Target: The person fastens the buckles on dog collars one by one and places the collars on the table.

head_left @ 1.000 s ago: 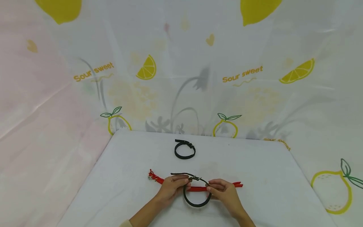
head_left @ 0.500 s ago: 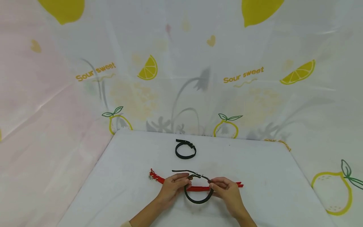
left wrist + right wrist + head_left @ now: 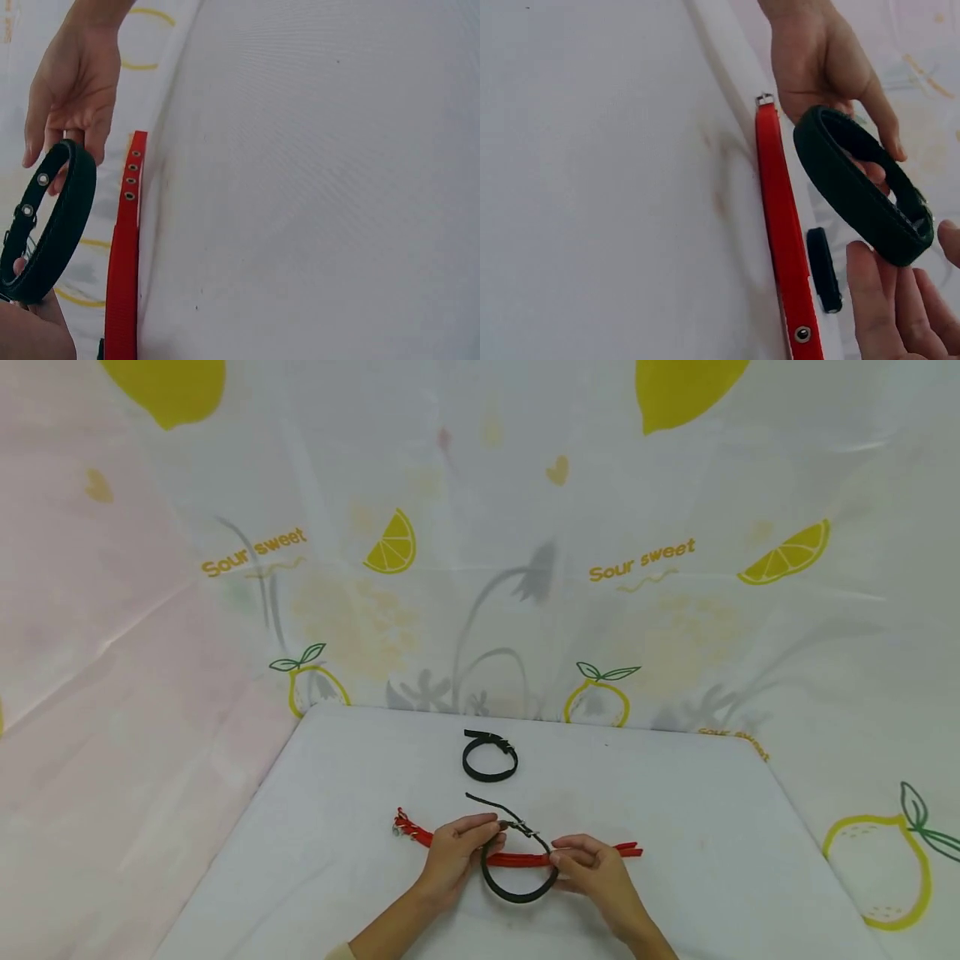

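Dark green strap [image 3: 517, 897], closed into a ring, is held between my two hands over the table [image 3: 675, 810], with red straps [image 3: 630, 852] lying beneath. My left hand [image 3: 453, 853] grips its left side near the buckle [image 3: 528, 832], thumb and fingers round the band; my right hand [image 3: 596, 870] has its fingers touching the other side, but in the wrist views the thumb looks slightly clear, so I cannot tell whether it pinches. I judge the step to be settling the ring and its buckle. That seems best done with the left grip firm, so the metal doesn't twist, while the right fingers guide the band lightly; squeezing hard would likely flatten it. The free end [image 3: 483, 800] wants care too, as it sticks out from the ring. Compared with half a second ago, that end points more away from me rather than nearly level, the buckle slopes more steeply towards my right side, and my right thumb sits lower on the band. The red straps and the second dark ring [image 3: 489, 777] lie as they did.
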A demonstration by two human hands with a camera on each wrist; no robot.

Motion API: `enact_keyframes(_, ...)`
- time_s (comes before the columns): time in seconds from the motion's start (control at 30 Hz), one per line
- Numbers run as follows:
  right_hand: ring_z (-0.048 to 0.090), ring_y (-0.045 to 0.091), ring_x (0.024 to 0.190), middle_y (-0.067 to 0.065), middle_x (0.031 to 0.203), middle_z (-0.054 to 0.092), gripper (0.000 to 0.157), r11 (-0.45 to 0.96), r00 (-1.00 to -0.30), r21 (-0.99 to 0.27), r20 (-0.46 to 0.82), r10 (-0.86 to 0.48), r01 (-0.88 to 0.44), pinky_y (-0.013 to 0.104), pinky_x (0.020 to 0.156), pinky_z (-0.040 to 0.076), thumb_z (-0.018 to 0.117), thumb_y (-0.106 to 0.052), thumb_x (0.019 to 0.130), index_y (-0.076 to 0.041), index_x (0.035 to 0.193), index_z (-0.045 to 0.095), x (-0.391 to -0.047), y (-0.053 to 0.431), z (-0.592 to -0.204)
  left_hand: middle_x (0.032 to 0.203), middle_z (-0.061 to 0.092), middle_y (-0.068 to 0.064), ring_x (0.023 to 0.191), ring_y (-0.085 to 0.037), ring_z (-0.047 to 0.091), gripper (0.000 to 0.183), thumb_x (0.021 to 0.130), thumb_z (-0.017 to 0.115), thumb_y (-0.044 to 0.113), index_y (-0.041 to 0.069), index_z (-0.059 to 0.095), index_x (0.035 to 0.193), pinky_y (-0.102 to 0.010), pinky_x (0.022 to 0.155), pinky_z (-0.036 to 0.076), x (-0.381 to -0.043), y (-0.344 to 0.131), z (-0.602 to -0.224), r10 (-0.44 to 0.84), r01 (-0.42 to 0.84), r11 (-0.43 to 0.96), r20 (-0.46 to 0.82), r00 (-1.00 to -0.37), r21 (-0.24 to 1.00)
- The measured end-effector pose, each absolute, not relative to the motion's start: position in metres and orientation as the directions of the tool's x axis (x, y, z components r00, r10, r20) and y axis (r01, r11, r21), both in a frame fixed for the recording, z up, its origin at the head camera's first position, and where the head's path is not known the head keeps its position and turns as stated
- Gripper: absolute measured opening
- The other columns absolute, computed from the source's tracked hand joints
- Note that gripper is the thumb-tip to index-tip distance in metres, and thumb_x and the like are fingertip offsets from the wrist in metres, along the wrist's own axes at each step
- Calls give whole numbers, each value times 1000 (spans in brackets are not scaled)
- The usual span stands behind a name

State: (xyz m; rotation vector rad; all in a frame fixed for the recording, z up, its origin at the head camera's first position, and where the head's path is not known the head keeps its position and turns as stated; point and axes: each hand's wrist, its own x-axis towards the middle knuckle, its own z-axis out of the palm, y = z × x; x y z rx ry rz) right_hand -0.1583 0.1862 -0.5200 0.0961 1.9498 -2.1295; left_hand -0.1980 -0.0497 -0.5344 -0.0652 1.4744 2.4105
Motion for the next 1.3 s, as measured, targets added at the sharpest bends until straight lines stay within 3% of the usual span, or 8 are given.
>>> enact_keyframes(0.17,68,28,93,22,105,69,43,58,-945,-974,-226,-239,218,40,77,58,68,-26,93,5,121,58,-160,189,-517,103,71,-17,88,-20,71,54,86,76,15,-17,55,124,-34,84,55,-197,-46,-526,269,-232,-322,-147,-952,918)
enact_keyframes(0.3,68,27,96,17,107,69,43,128,-958,-980,-178,-224,152,36,77,58,68,-27,93,5,120,60,-164,191,-508,103,72,-16,88,-23,71,50,85,77,15,-14,59,122,-33,83,56,-194,-43,-520,316,-181,-258,-94,-944,949)
enact_keyframes(0.6,69,34,95,21,108,68,33,97,-986,-993,48,-160,-64,32,80,57,76,-21,86,0,110,68,-180,187,-484,103,72,-15,90,-25,71,48,84,78,17,-11,62,119,-34,82,56,-193,-38,-519,389,-145,-197,-58,-920,970)
enact_keyframes(0.77,67,22,100,12,107,71,32,140,-977,-982,102,-187,-129,29,83,55,77,-21,85,-3,111,69,-184,180,-482,103,72,-15,92,-26,71,48,83,79,18,-11,63,118,-34,83,56,-193,-35,-521,428,-144,-176,-56,-902,974)
enact_keyframes(0.97,65,20,98,9,107,71,27,132,-967,-978,132,-217,-163,31,81,56,76,-18,85,-6,110,72,-184,175,-484,100,73,-13,90,-24,71,41,82,80,19,-6,68,113,-31,81,56,-192,-34,-522,430,-146,-136,-74,-900,980)
enact_keyframes(1.17,63,15,105,6,114,69,21,182,-945,-950,204,-257,-254,28,79,57,71,-14,90,-8,110,75,-181,178,-490,101,73,-12,94,-24,70,44,82,80,18,-7,66,115,-30,81,56,-191,-34,-521,404,-106,-126,-47,-914,986)
enact_keyframes(1.3,66,15,98,-1,106,71,15,254,-935,-917,244,-257,-309,28,77,57,71,-11,90,-15,103,77,-178,180,-491,100,73,-11,97,-22,70,44,80,82,18,-6,67,114,-29,81,56,-191,-35,-520,359,-81,-123,-32,-933,989)
